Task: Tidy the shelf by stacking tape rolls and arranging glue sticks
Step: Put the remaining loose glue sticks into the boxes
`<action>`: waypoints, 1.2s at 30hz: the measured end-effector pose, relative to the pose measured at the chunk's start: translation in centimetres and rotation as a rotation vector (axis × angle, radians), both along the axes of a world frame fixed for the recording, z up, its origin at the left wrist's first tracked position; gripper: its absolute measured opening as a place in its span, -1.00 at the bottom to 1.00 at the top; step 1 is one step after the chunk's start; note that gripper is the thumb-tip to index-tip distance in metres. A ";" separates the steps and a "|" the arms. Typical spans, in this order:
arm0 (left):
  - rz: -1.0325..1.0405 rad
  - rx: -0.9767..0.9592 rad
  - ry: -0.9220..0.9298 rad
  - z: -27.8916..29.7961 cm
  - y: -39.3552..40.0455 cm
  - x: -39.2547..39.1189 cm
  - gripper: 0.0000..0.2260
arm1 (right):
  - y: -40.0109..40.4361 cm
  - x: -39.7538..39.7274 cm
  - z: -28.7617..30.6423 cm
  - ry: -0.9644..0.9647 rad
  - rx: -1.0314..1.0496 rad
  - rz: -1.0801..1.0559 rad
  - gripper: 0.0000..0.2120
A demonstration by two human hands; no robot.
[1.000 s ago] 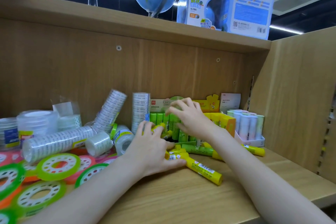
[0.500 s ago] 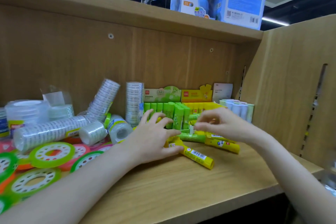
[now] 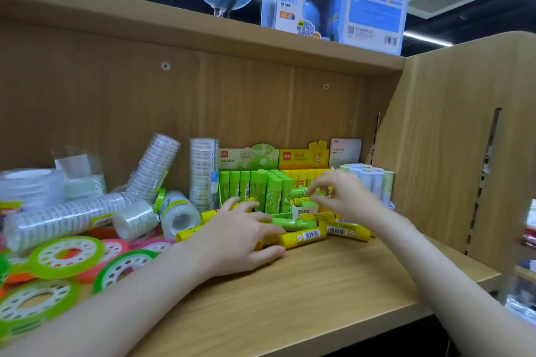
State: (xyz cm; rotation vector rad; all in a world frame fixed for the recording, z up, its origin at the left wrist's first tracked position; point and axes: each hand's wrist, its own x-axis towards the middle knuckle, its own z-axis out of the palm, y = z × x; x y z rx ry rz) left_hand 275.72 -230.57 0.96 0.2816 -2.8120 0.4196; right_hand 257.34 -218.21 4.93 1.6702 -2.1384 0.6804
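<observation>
On the shelf, both hands — left, right — stay spread; right has lifted.

bare shelf front, tape rolls crowding left

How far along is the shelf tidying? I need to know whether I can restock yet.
Partly done. Green glue sticks already stand upright in their display box. In hand: the left hand rests over loose yellow glue sticks, and the right hand reaches among sticks near the box; its grip is blurred. Left: the lying sticks, the toppled tape rolls and the scattered flat tape rings.
</observation>
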 end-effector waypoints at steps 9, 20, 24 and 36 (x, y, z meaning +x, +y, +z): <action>0.052 0.002 0.072 0.1 -0.2 0.6 -0.18 | -4.8 0.2 0.0 -0.043 -0.338 0.133 -0.78; 0.116 0.038 0.055 0.1 -0.7 2.3 -0.17 | -8.9 4.0 -1.6 0.655 0.172 0.046 -0.66; 0.113 0.037 0.086 0.0 -0.6 2.2 -0.19 | -9.6 4.3 -2.3 0.639 0.052 0.056 -0.79; 0.186 0.061 0.151 0.1 -0.3 2.1 0.03 | -8.0 4.9 1.1 -0.266 -0.551 0.223 -0.84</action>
